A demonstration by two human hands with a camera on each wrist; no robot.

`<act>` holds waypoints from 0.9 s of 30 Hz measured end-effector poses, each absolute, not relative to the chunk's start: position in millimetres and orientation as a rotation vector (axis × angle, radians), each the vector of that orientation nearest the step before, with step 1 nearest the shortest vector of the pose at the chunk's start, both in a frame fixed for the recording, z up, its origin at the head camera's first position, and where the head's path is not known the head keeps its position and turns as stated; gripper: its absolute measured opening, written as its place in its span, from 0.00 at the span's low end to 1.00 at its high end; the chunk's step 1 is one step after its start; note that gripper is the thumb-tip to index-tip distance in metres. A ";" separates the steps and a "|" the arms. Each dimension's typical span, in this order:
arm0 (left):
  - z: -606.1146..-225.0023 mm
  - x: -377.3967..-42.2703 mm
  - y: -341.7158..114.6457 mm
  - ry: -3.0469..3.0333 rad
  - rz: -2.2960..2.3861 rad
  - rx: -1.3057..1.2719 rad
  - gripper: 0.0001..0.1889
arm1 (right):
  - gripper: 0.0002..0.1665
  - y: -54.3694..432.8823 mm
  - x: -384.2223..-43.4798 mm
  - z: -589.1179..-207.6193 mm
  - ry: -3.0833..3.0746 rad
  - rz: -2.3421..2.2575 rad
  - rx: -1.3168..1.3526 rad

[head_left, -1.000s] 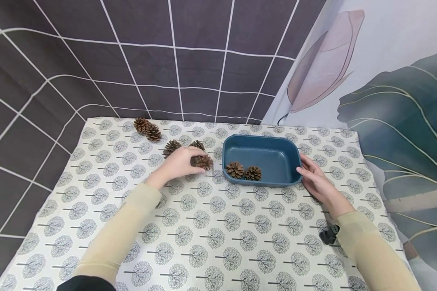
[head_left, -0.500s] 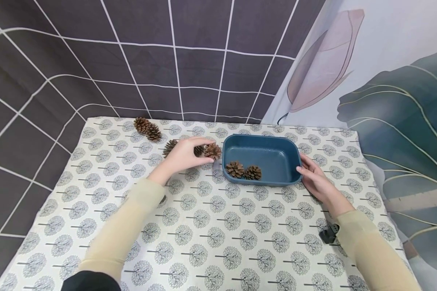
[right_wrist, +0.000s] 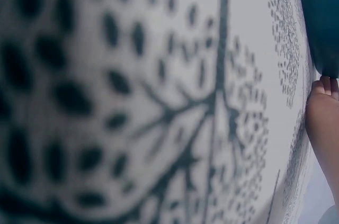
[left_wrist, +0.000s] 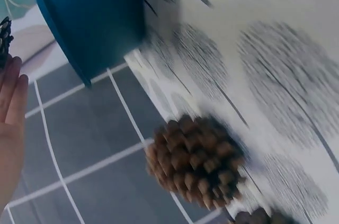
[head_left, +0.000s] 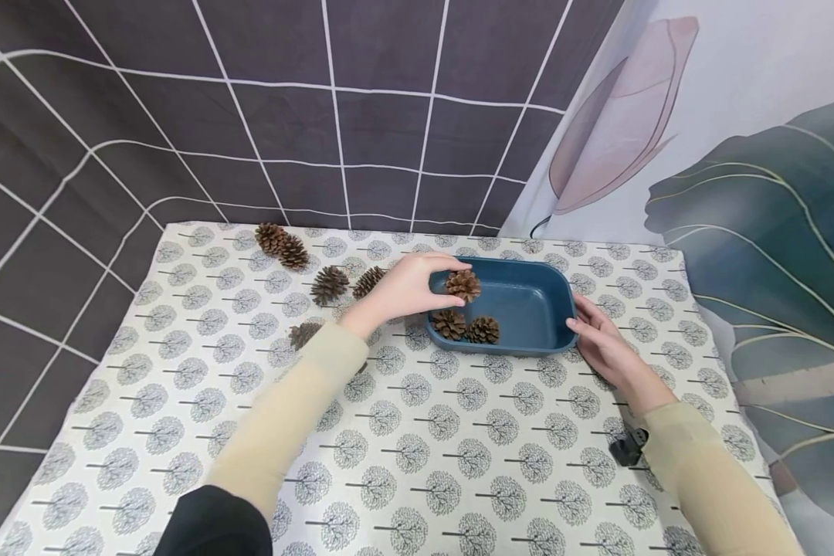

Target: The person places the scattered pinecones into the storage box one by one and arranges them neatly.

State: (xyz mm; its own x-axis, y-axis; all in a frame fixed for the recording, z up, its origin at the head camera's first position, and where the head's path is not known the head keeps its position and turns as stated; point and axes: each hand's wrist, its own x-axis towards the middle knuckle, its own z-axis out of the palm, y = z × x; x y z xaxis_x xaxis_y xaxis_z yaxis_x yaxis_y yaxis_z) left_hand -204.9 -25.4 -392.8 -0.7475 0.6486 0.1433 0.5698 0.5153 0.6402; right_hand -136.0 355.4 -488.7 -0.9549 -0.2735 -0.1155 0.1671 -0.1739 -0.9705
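In the head view, my left hand (head_left: 406, 287) pinches a brown pine cone (head_left: 463, 285) between thumb and fingers, over the left end of a blue rectangular box (head_left: 528, 297). Inside that box, along its near wall, lie two pine cones (head_left: 449, 324). My right hand (head_left: 606, 347) holds the box's right end, thumb at the rim and fingers along the outer wall. The left wrist view catches the left hand (left_wrist: 10, 113) with the held cone (left_wrist: 5, 37) at the edge. In the right wrist view, fingertips of the right hand (right_wrist: 324, 113) meet the box wall (right_wrist: 322, 17).
Left of the box, two pine cones (head_left: 330, 285) lie near my left forearm, and another cone (head_left: 304, 333) is partly covered by the sleeve. Two more cones (head_left: 293, 252) lie together at the back left. A tree-print cloth (head_left: 417, 448) covers the table; a dark grid-patterned curtain (head_left: 382, 131) hangs behind.
My left hand has carried the pine cone rightward from beside the other cones to over the box. My right hand and the box have stayed in place.
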 end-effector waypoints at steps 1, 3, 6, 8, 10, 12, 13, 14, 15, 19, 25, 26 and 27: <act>-393.6 -205.7 -20.1 2.627 1.046 1.076 0.32 | 0.38 355.5 -136.1 -489.0 1.809 -2.201 -0.126; -396.1 -207.3 -9.5 2.617 1.033 1.104 0.32 | 0.38 355.2 -136.1 -489.9 1.803 -2.206 -0.140; -400.0 -208.7 6.4 2.607 0.993 1.146 0.31 | 0.38 354.9 -136.4 -491.4 1.789 -2.229 -0.152; -402.0 -208.8 16.7 2.601 0.961 1.177 0.31 | 0.38 354.9 -136.3 -491.8 1.779 -2.242 -0.154; -403.6 -208.1 26.4 2.597 0.918 1.202 0.31 | 0.37 355.4 -136.3 -491.9 1.778 -2.244 -0.149; -405.5 -207.4 35.8 2.583 0.888 1.220 0.31 | 0.37 355.4 -136.0 -491.6 1.779 -2.243 -0.149; -406.8 -207.0 40.3 2.576 0.874 1.225 0.31 | 0.37 355.7 -136.0 -491.2 1.784 -2.234 -0.148; -408.1 -206.5 44.5 2.566 0.861 1.230 0.31 | 0.37 355.7 -135.9 -490.8 1.784 -2.232 -0.150; -409.3 -206.0 48.6 2.557 0.849 1.232 0.31 | 0.37 355.8 -135.9 -490.5 1.786 -2.229 -0.150; -415.3 -203.9 63.0 2.531 0.791 1.248 0.31 | 0.38 355.1 -135.6 -489.5 1.773 -2.235 -0.159; -421.8 -201.4 78.3 2.529 0.685 1.270 0.30 | 0.41 353.2 -135.0 -487.6 1.769 -2.237 -0.139; -422.9 -201.3 80.0 2.529 0.670 1.270 0.30 | 0.41 352.9 -134.9 -487.2 1.767 -2.239 -0.136; -424.0 -201.2 81.4 2.526 0.663 1.270 0.30 | 0.42 352.6 -134.8 -486.9 1.764 -2.241 -0.133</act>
